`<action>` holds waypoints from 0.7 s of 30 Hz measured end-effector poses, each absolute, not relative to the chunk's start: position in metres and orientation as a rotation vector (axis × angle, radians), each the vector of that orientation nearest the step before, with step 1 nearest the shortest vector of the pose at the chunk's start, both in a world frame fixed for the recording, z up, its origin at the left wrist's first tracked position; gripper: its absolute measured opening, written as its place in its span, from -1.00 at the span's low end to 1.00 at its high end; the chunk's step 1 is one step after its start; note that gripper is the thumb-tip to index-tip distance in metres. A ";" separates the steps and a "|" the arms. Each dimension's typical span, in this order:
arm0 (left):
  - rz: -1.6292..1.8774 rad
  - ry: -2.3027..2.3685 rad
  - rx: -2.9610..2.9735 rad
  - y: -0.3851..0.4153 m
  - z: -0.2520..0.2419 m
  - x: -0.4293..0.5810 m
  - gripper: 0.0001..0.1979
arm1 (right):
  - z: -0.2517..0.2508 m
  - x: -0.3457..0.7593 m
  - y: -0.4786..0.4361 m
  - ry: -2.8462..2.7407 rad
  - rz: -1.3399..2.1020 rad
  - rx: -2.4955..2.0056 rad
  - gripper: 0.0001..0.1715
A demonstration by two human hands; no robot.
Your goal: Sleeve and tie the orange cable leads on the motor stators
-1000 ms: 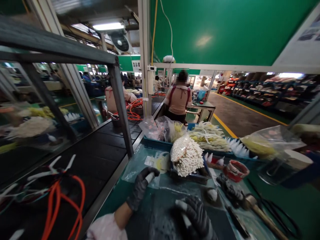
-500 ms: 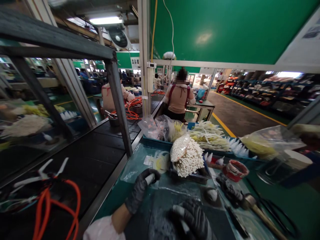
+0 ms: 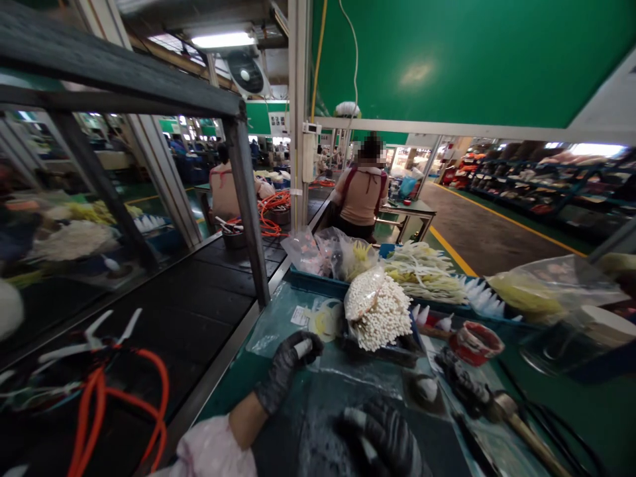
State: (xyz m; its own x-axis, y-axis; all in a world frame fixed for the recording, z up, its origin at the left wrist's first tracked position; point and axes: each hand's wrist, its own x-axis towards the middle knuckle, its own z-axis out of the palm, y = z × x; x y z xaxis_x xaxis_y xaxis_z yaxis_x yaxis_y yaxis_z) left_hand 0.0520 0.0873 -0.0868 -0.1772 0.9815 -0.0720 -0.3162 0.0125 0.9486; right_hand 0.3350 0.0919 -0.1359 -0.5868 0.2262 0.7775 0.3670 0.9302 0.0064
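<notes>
My left hand (image 3: 292, 364), in a dark glove with white wrapping on a finger, rests near the clear plastic sheet on the bench. Its fingers are curled in; whatever they may hold is hidden. Lower and to the right, my right hand (image 3: 385, 434) hovers over or lies on the dark mat (image 3: 325, 430). White wrapping covers two of its fingers, which are apart, and nothing shows between them. Beyond the hands a bundle of white round-tipped stems (image 3: 382, 315), partly in a clear bag, sits in a dark tray (image 3: 402, 354).
Behind stand a blue bin with pale yellow-white strips (image 3: 424, 271) and white nozzle-like tips (image 3: 481, 296). To the right are a red container (image 3: 476, 342), a hammer-like tool (image 3: 529, 427) and a clear mug (image 3: 551, 351). Orange cables (image 3: 94, 411) lie on the black conveyor (image 3: 199, 285). A co-worker (image 3: 362, 192) sits ahead.
The whole view has shifted slightly, so the surroundings appear farther right. Both hands keep nearly the same pose, and nothing is visibly taken hold of or let go.
</notes>
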 end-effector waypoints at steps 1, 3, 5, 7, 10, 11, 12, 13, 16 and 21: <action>1.447 1.115 0.843 0.088 -0.087 0.052 -0.45 | -0.134 0.335 0.091 -2.214 -0.212 -0.420 -0.48; 1.452 1.102 0.826 0.088 -0.086 0.053 -0.46 | -0.131 0.335 0.090 -2.206 -0.220 -0.407 -0.50; 1.453 1.091 0.803 0.088 -0.086 0.053 -0.47 | -0.130 0.335 0.091 -2.215 -0.231 -0.394 -0.51; 1.447 1.091 0.791 0.088 -0.087 0.053 -0.48 | -0.132 0.336 0.092 -2.234 -0.233 -0.389 -0.51; 1.441 1.097 0.794 0.090 -0.089 0.052 -0.48 | -0.137 0.339 0.094 -2.274 -0.198 -0.388 -0.48; 1.439 1.099 0.795 0.090 -0.089 0.052 -0.48 | -0.138 0.339 0.095 -2.279 -0.186 -0.375 -0.47; 1.439 1.099 0.794 0.090 -0.090 0.052 -0.49 | -0.139 0.340 0.095 -2.280 -0.179 -0.361 -0.46; 1.439 1.099 0.793 0.090 -0.090 0.052 -0.49 | -0.139 0.340 0.095 -2.282 -0.176 -0.346 -0.45; 1.437 1.093 0.781 0.090 -0.090 0.053 -0.50 | -0.138 0.339 0.094 -2.264 -0.155 -0.342 -0.46; 1.433 1.088 0.763 0.087 -0.086 0.055 -0.51 | -0.135 0.340 0.091 -2.334 -0.107 -0.362 -0.47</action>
State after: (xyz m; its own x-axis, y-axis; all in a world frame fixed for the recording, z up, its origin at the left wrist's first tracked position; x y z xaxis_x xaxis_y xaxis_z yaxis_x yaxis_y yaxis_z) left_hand 0.0546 0.0875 -0.0865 -0.1653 0.9786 -0.1228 -0.3811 0.0515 0.9231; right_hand 0.3401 0.0913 -0.1350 -0.6731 0.2270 0.7039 0.2907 0.9563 -0.0304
